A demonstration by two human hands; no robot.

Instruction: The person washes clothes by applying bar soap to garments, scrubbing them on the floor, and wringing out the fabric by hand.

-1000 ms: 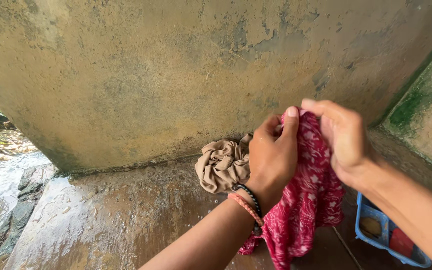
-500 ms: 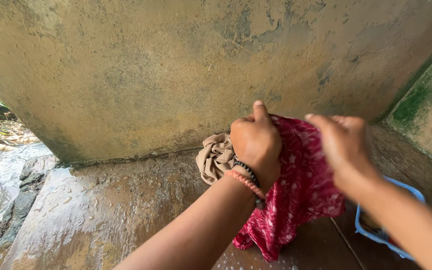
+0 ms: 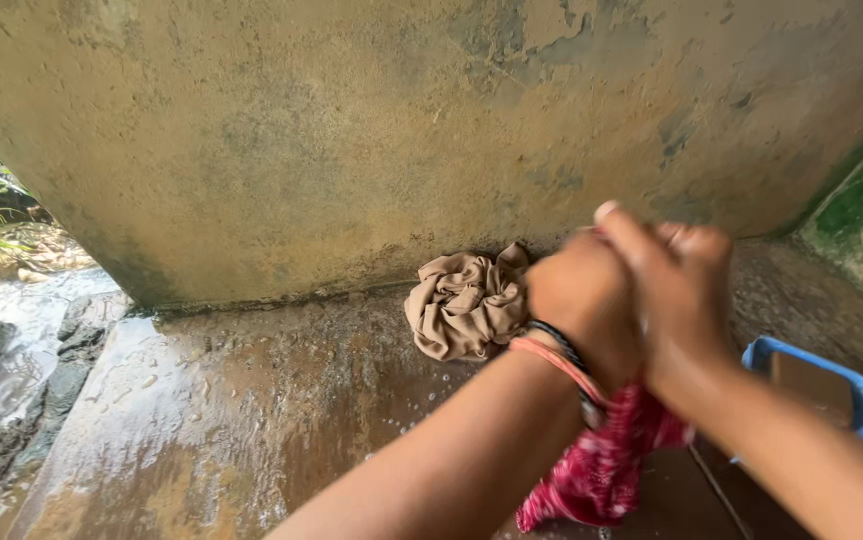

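Both my hands are clenched together on a wet red patterned cloth (image 3: 602, 470), which hangs in a bunch below them over the wet slab. My left hand (image 3: 577, 300), with bracelets at the wrist, grips the cloth's upper part. My right hand (image 3: 677, 290) presses against it from the right, fingers wrapped over the same cloth. Most of the red cloth is hidden behind my wrists. A crumpled tan cloth (image 3: 467, 305) lies on the slab just left of my hands, against the wall.
A stained concrete wall (image 3: 352, 130) rises right behind the wet stone slab (image 3: 232, 420). A blue plastic tray (image 3: 857, 385) sits at the right under my right forearm. Rocks, water and grass lie off the slab's left edge (image 3: 2, 350).
My hands have closed together and bunched the red cloth, which earlier hung spread out between them. Far less of it shows now.
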